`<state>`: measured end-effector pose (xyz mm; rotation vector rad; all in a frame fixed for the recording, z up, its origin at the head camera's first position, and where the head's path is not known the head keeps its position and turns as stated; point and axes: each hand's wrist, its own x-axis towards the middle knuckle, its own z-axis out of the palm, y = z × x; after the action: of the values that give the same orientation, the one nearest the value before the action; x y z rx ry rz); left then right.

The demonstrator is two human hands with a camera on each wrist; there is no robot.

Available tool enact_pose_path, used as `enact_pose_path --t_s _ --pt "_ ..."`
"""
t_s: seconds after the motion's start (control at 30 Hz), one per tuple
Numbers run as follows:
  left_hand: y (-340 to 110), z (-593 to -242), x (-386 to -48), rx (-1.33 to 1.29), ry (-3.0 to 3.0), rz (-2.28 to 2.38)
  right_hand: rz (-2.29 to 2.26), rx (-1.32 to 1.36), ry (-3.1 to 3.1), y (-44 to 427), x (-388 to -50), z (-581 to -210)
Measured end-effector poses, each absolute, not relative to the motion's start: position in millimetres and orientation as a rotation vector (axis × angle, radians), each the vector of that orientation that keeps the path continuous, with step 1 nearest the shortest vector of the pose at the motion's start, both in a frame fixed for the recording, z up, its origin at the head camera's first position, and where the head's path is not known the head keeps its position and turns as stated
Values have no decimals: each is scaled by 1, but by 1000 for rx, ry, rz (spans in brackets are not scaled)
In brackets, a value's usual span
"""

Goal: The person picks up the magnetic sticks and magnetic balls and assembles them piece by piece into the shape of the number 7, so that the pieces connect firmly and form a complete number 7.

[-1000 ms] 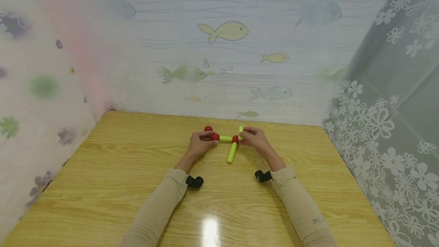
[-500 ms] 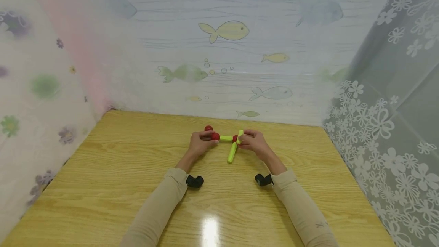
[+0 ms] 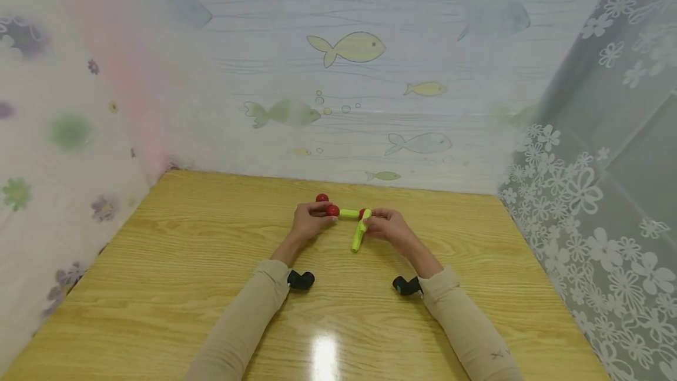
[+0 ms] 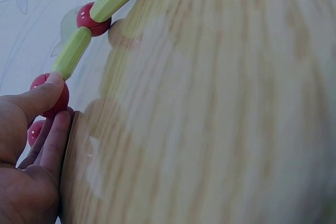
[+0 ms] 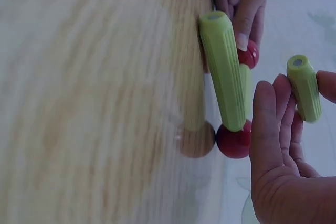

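Note:
My left hand (image 3: 308,222) pinches a red ball (image 3: 332,211) between thumb and fingers. From that ball a yellow-green magnetic rod (image 3: 349,213) runs right to a second red ball (image 4: 93,19). Another yellow-green rod (image 5: 224,72) joins the second ball and points toward me along the table. My right hand (image 3: 392,230) pinches a loose rod (image 5: 304,90) with a grey metal end, apart from the joined pieces in the right wrist view. In the head view this rod overlaps the second ball and the near rod. A further red ball (image 3: 322,198) lies just behind my left fingers.
The pieces are near the back of a wood-grain table (image 3: 211,310). Behind it hangs a fish-patterned curtain (image 3: 338,87), with flowered sheets at both sides. Black wrist cameras (image 3: 301,280) sit at both cuffs.
My right hand has brought its rod down toward me, from beside and behind the second ball to over the near rod. The left hand and the joined pieces stay put.

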<state>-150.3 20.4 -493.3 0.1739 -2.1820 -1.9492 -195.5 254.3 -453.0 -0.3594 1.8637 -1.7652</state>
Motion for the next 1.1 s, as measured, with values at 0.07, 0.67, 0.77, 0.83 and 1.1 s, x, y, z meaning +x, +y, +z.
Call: enact_pose_path --t_s 0.07,0.67,0.77,0.83,1.1 --pt "20 -493 -151 180 -2181 -1950 -1748 -358 1849 254 -192 -454" --pt "22 -496 -151 196 -2183 -1936 -1442 -419 1882 254 -163 -456" --pt "22 -496 -151 201 -2182 -1939 -1392 -408 1896 254 -160 -456" --pt "23 -495 -151 205 -2175 -1945 -1360 -420 1904 254 -158 -455" --pt "22 -494 -151 208 -2175 -1928 -1276 -449 1920 256 -152 -452"
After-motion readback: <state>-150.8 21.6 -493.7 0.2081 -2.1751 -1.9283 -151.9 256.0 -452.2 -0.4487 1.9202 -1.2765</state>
